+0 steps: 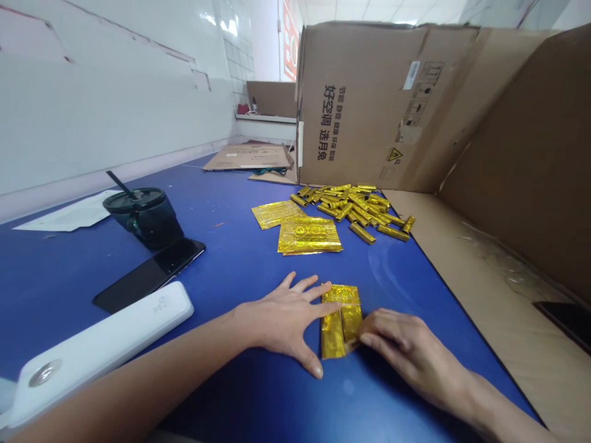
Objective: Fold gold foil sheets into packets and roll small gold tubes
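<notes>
2 hands (286, 323) (409, 351) half-hide gold foil packets (339, 320).

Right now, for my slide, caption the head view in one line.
Left hand and right hand flank gold foil packets on a blue table, gold foil sticks piled beyond.

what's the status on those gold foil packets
Left hand spread, fingertips on gold foil packets. Right hand at their lower right edge. Flat foil stack and rolled foil pile further ahead, apart from hands.
</notes>
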